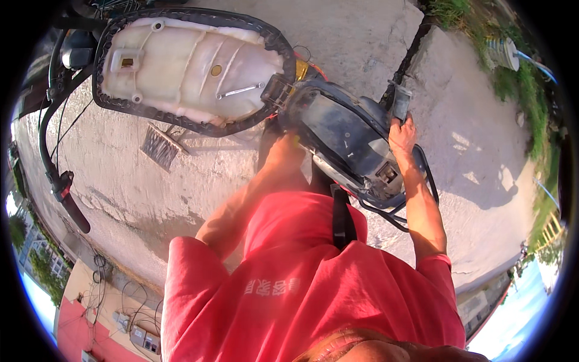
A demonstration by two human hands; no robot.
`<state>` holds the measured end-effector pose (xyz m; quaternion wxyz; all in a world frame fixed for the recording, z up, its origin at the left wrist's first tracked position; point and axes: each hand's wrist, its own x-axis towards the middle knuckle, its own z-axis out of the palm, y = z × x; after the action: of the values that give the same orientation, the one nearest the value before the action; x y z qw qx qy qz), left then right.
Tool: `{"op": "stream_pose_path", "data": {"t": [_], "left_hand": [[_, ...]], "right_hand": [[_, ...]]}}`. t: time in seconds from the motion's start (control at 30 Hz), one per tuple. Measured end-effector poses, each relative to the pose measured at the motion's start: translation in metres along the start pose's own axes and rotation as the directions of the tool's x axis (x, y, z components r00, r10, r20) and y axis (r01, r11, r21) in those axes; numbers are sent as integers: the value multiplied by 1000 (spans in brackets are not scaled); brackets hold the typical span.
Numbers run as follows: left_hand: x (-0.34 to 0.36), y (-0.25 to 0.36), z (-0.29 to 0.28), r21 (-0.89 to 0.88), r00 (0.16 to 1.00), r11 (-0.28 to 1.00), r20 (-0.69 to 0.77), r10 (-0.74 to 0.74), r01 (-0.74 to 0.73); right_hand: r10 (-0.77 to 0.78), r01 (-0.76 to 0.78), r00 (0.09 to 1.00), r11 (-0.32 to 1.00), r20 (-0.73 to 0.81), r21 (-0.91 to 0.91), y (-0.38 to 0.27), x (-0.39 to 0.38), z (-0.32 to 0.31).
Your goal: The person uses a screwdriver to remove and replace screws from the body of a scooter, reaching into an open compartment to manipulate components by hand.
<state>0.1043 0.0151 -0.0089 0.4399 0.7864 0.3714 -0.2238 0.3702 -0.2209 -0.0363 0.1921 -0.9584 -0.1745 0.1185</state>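
My left hand (285,149) is closed at the near left side of the scooter's under-seat compartment (330,123), with a small yellowish bit at its fingers that I cannot make out. My right hand (403,136) grips a grey metal object (403,99), roughly cylindrical, at the compartment's right edge. The scooter seat (181,72) is flipped open to the left, pale underside up, on a dark hinge (278,90). A silver wrench (240,90) lies on that underside.
Black handlebars (75,214) with cables are on the left. A black rear rail (392,218) curves round the compartment. A metal grate (158,146) is on the concrete ground (470,133). A white bucket (506,55), a blue pipe and grass line the right. A wall (84,308) with meter boxes is lower left.
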Motion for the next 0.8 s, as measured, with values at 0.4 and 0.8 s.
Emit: {"op": "stream_pose_path", "data": {"t": [0.4,0.8], "left_hand": [[35,27,-26,31,959,985,222,-175,172],[54,55,-24,154,893,954,338,-297,258]], "right_hand": [[-2,-5,998,992,-60,-126,-16,1,12],[0,-4,1000,984,-22,-180,-9,1,16]]}}
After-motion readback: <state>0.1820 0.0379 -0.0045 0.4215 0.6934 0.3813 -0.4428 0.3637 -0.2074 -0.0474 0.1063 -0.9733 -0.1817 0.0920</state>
